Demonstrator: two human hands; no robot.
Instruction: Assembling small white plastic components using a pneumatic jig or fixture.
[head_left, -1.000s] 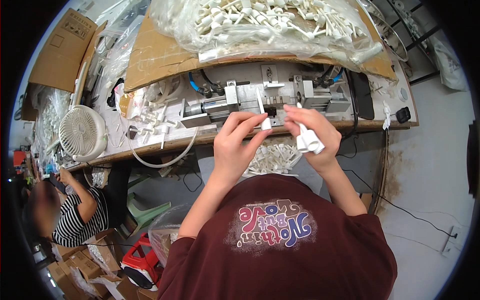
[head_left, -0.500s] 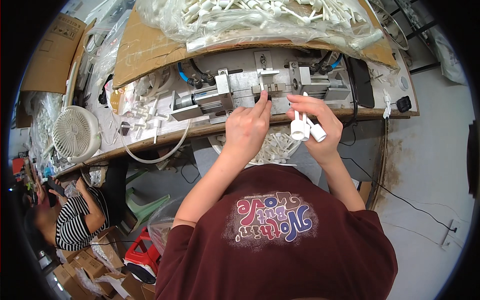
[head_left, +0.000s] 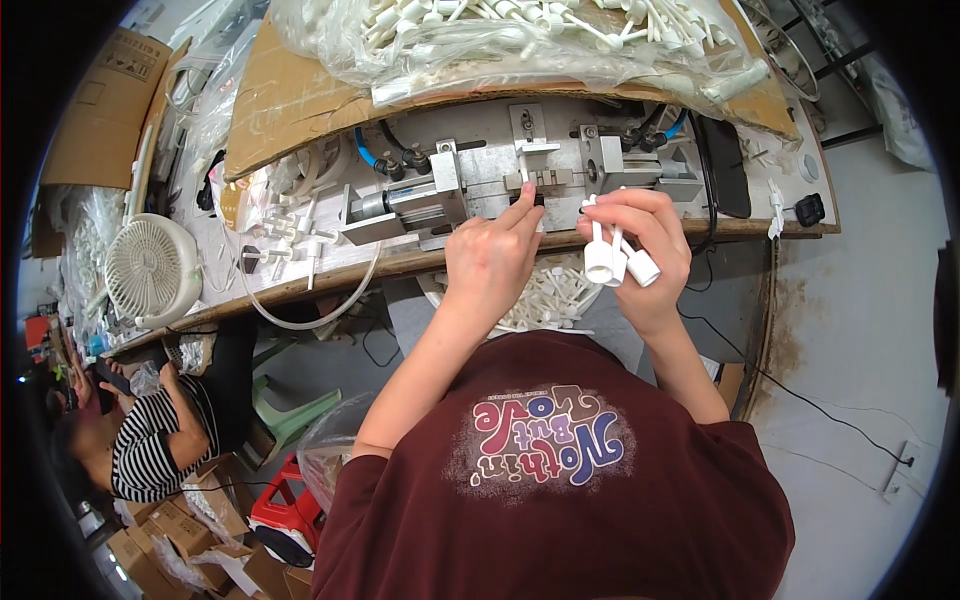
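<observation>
My left hand [head_left: 490, 255] reaches to the small metal holding block [head_left: 553, 180] at the middle of the bench fixture. Its index finger is stretched out with the tip at the block's near edge, the other fingers are partly curled, and I see nothing held in it. Just to the right, my right hand [head_left: 650, 240] is closed round a few white plastic stems with cup-shaped ends [head_left: 599, 264], cups pointing down toward me. Whether a piece sits in the block under my left fingertip is hard to make out.
Air cylinders flank the block, one at left [head_left: 410, 200] and one at right [head_left: 655, 175]. Loose white pieces fill a plastic bag [head_left: 540, 50] behind and a container [head_left: 565, 290] below the bench edge. A fan [head_left: 152, 270] stands left; a seated person [head_left: 160, 430] is beyond.
My right hand has shifted slightly right with the white pieces, its fingers drawn in closer. My left hand has moved only a little, its index finger still at the block.
</observation>
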